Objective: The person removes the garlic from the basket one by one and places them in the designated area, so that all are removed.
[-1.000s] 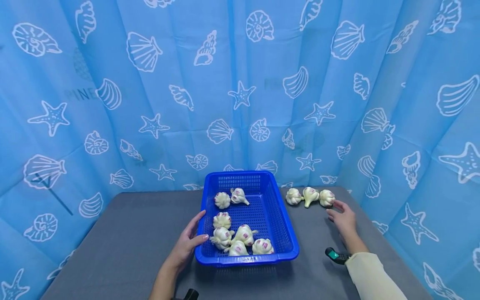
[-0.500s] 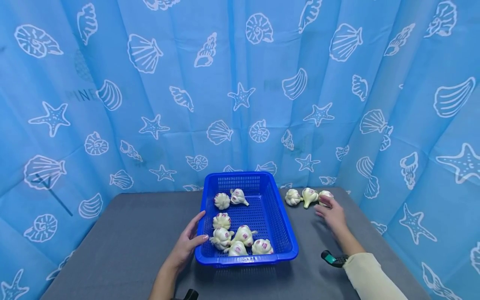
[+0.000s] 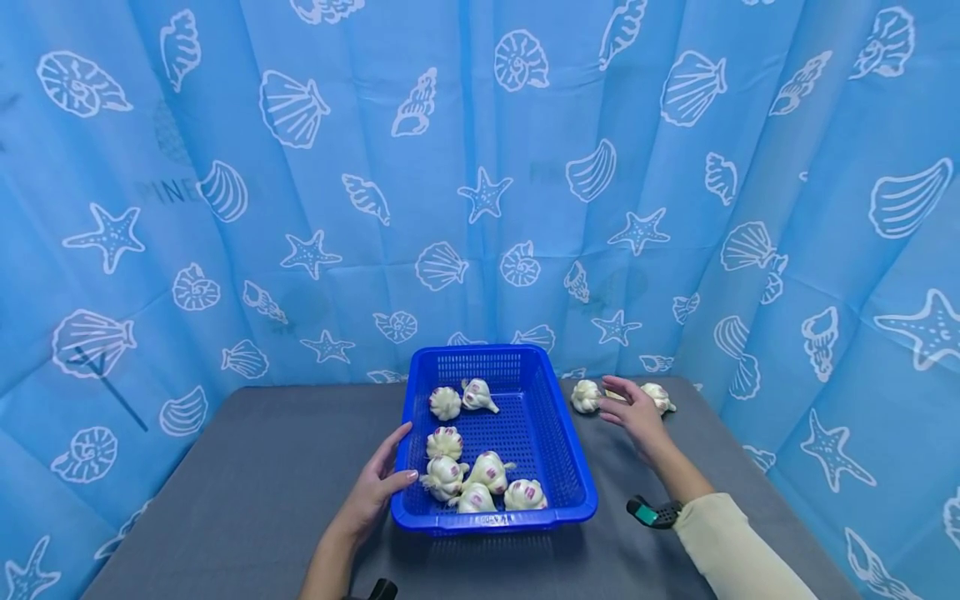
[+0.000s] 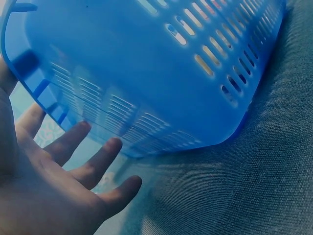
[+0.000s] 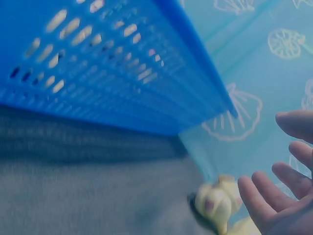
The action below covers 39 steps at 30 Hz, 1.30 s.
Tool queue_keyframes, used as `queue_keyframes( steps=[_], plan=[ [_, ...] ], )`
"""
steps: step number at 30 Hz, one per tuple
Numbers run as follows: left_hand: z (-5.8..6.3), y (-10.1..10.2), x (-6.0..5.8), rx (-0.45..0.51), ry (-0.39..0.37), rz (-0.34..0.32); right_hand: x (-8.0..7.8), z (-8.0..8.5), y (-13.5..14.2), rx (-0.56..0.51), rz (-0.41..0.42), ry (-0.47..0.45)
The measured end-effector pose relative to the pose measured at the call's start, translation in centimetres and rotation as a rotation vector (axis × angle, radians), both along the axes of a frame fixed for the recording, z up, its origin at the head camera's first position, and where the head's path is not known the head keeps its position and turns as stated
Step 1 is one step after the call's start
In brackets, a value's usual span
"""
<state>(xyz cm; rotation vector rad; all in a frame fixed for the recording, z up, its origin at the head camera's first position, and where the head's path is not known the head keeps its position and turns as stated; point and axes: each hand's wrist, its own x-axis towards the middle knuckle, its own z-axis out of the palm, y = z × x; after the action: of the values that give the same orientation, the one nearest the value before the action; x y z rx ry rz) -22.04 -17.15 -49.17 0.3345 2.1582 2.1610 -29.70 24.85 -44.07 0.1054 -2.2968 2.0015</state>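
In the head view my left hand (image 3: pixel 371 483) rests at the left rim of a blue perforated plastic basket (image 3: pixel 581 467), its thumb over the edge. The left wrist view has its fingers spread and nearly straight beside the outer wall. Several white garlic bulbs with purple marks lie inside, among them a front-right bulb (image 3: pixel 525 494). Right of the basket, my right hand (image 3: pixel 636 417) hovers with loosely extended fingers, partly hiding the middle bulb of a row of three. A left bulb (image 3: pixel 585 397) and a right bulb (image 3: pixel 658 397) flank it.
A grey cloth (image 3: pixel 285 467) covers the table. Behind it and at the sides hangs a blue curtain (image 3: pixel 480 275) with white shell and starfish prints. A black wrist device (image 3: pixel 654 512) sits at the right sleeve (image 3: pixel 738 542).
My right hand has moved left along the row, from the right bulb to the middle one. The right bulb now lies turned, neck to the right. My left hand and the basket stay put.
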Motion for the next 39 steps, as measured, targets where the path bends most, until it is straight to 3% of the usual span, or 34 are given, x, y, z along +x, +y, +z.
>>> queue_keyframes(
  steps=[5,13,24,33,39],
  plan=[
    [-0.1,0.0,0.0,-0.005,-0.001,-0.006,0.0,0.8,-1.2,-0.007,0.035,0.040],
    [-0.2,-0.1,-0.2,0.002,0.011,-0.015,0.3,1.6,-3.1,0.103,0.066,0.185],
    [-0.2,-0.2,-0.2,0.013,0.009,-0.005,0.9,3.1,-6.1,0.206,0.130,0.246],
    [-0.1,-0.2,-0.2,0.007,-0.003,-0.005,1.0,4.1,-8.8,0.346,0.229,0.193],
    [-0.1,-0.1,-0.1,0.006,-0.003,-0.010,1.2,4.7,-10.3,0.393,0.321,0.096]
  ],
)
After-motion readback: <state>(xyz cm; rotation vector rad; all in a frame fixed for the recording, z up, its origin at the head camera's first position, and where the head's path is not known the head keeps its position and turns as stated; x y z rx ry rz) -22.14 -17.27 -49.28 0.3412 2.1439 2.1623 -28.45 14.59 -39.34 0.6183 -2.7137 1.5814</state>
